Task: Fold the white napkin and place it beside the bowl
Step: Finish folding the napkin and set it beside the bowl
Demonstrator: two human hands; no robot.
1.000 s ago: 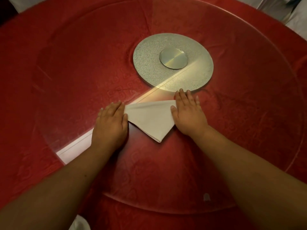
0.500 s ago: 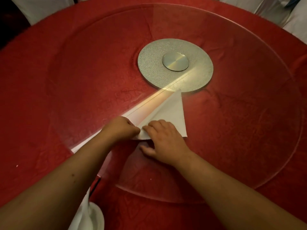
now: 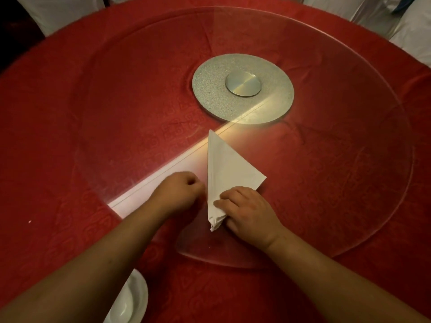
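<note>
The white napkin (image 3: 229, 173), folded into a triangle, lies on the glass turntable (image 3: 349, 183). The right hand (image 3: 249, 212) pinches its near corner; the left hand (image 3: 180, 194), loosely fisted, rests just beside it. The bowl (image 3: 130, 304) sits at the table's near edge.

Both forearms extend fwd, bare; left hand (image 3: 180, 191) curled to loose fist, knuckles up, thumb side at the napkin (image 3: 227, 171) edge; right hand (image 3: 248, 212) palm-down, fingers bent, pinching napkin's near end.

Restaurant: red-clothed round table (image 3: 70, 136), glass turntable (image 3: 349, 183).
</note>
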